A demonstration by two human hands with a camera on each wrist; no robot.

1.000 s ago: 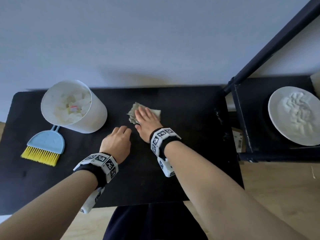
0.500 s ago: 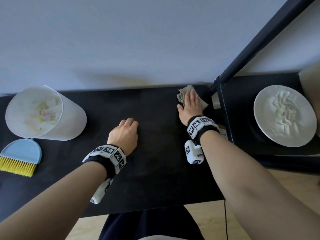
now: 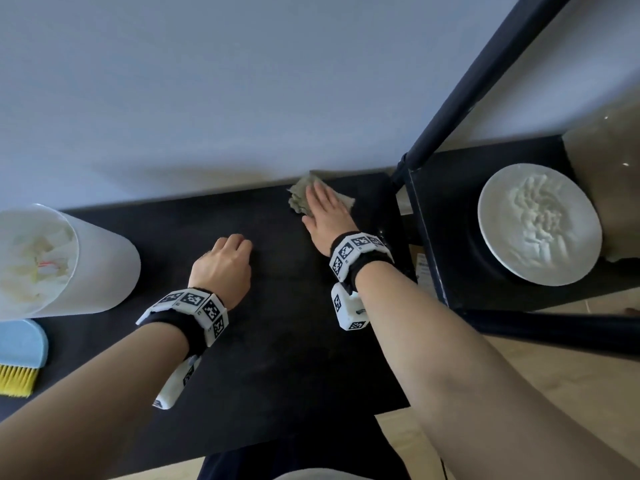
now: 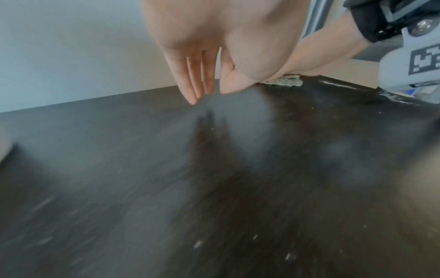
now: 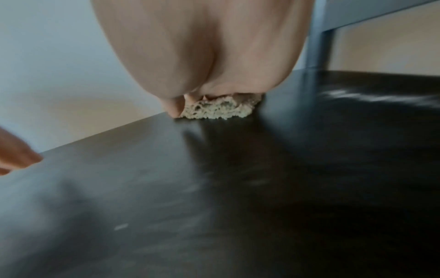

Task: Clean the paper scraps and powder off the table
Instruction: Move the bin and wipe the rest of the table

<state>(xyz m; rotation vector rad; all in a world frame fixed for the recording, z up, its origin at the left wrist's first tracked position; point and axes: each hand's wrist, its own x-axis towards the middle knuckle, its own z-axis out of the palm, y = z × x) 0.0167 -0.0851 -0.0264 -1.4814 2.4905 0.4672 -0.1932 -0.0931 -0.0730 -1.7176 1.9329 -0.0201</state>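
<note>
A: What is the right hand (image 3: 325, 216) doing?

B: It is lying flat on a crumpled grey-green cloth (image 3: 298, 199), fingers straight and close together, pressing it onto the black table (image 3: 277, 341) at the far edge, just beside the wall (image 3: 242, 81). In the right wrist view the cloth (image 5: 218, 111) is showing as a rough, nubbly wad poking out under the palm.

A: And the left hand (image 3: 223, 265)?

B: It is resting on the table near the middle, holding nothing. From the head view its fingers are looking curled under; in the left wrist view the fingers (image 4: 197, 75) are hanging together, pointing down at the tabletop.

A: Is the table looking clean?

B: A few pale specks (image 4: 197, 244) are showing on the dark surface in the left wrist view, along with faint hazy smears.

A: Containers?

B: A white bin (image 3: 104, 268) is lying tilted at the left of the table, with white paper scraps (image 3: 31, 265) inside. A white plate (image 3: 491, 237) is sitting on a black shelf (image 3: 446, 209) to the right, holding a heap of white powder (image 3: 540, 216).

A: Anything else?

B: A blue dustpan (image 3: 20, 344) with a yellow-bristled brush (image 3: 15, 381) is lying at the left edge, just beside the bin.

A: Room for moving?

B: The cloth is sitting near the table's far right corner, close to the shelf's dark post (image 3: 467, 91). Bare tabletop is stretching between the two hands and toward the near edge.
</note>
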